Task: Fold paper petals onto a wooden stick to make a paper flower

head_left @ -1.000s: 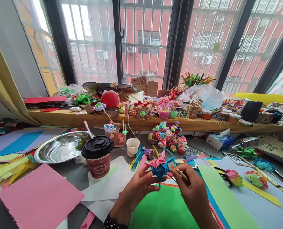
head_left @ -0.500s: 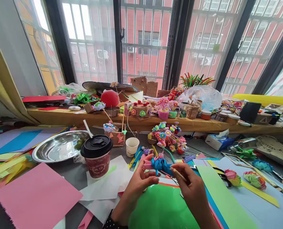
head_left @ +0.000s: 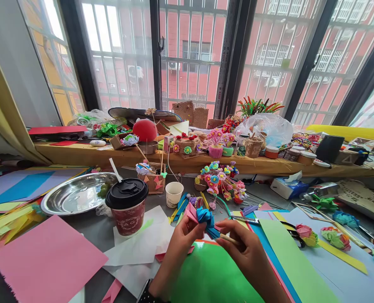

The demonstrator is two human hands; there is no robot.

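My left hand (head_left: 182,240) pinches a folded paper flower (head_left: 202,217) with pink and blue petals, held just above a green sheet (head_left: 210,277). My right hand (head_left: 242,248) grips a thin wooden stick (head_left: 227,238) whose tip points at the blue petals. Both hands meet near the table's front middle. A black watch strap shows on my left wrist.
A lidded paper coffee cup (head_left: 127,206) stands left of my hands, a steel tray (head_left: 76,198) behind it. A pink sheet (head_left: 44,263) lies front left, a white paper cup (head_left: 174,193) and paper flower bouquet (head_left: 223,181) beyond. Craft clutter lines the windowsill (head_left: 187,162).
The paper flower has turned in my left hand, its pink petals now up and to the left. Both hands have shifted slightly left and closer together.
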